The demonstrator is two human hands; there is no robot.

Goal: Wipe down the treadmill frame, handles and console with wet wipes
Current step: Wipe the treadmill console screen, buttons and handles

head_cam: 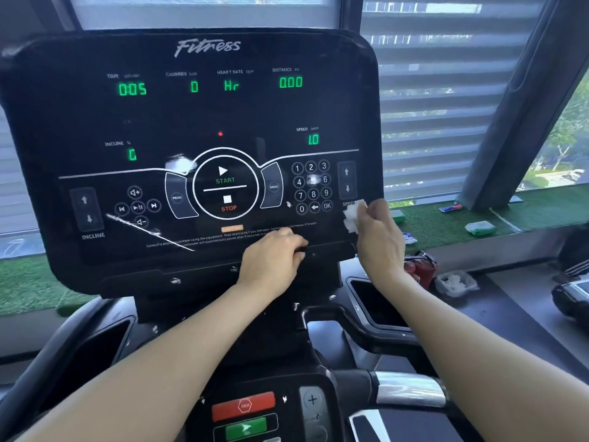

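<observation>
Where "SPEED" reads, wipe (352,218) on "Fitness" console (191,122)

I've got the console (204,122) face ahead of my hands, glossy black plastic with streaky glare. Against its lower right corner, my right hand (379,237) pinches a wet wipe (352,218), soft, white, crumpled cloth-like stuff. Below my right forearm there's a handle (411,389) with a shiny chrome-looking metal band. Beyond my right hand, rough green artificial turf (446,221).
</observation>
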